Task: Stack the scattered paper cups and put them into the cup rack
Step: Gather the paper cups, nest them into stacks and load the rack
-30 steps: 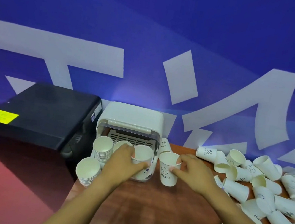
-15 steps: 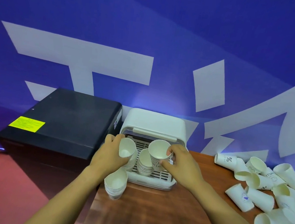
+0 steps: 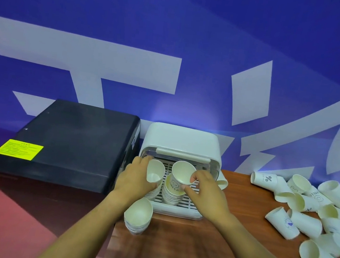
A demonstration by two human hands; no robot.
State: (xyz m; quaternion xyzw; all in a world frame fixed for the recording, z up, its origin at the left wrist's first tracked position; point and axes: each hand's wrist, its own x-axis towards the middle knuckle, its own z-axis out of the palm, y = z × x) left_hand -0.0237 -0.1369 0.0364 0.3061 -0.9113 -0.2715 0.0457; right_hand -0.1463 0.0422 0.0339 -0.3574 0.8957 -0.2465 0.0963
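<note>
Cup [image 3: 181,174], printed, pinched by right hand [image 3: 205,190] over a stack [image 3: 171,194] in the rack [image 3: 181,145]; second cup [image 3: 155,171] gripped by left hand [image 3: 135,178] above the adjacent stack. Loose cups [image 3: 304,209] lie scattered on the counter [image 3: 192,249] at right; another stack [image 3: 138,216] stands before the rack.

Scattered cups [image 3: 313,213] cut off at right edge; rack stack [image 3: 152,192] behind left hand [image 3: 137,178].
</note>
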